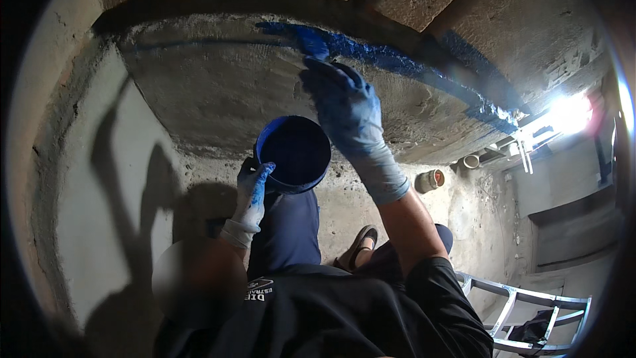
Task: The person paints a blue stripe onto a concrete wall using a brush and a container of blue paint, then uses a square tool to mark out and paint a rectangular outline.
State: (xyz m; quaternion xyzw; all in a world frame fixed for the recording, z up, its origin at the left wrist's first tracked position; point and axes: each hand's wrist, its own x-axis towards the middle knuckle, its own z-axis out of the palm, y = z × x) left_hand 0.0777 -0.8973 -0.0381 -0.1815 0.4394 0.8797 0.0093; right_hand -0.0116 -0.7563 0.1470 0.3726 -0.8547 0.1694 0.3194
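Observation:
A round bucket (266, 134) with a dark blue inside is gripped at its near left edge by my left hand (252, 192), which wears a pale glove stained blue. Raised higher, my right hand (346, 106), in a blue-smeared glove, is closed on a paintbrush. Only the blue-coated head of the paintbrush (314, 46) shows; the fingers hide its handle. Its bristles touch a wet blue stripe (397, 63) that runs along the upper edge of the rough grey concrete wall (218, 86).
A bright lamp (570, 114) glares at the right. Below it, short pipe ends (430, 180) stick up near the wall's foot. A metal ladder (530, 315) lies or leans at the lower right. A pale side wall (99, 225) carrying my shadow stands close on the left.

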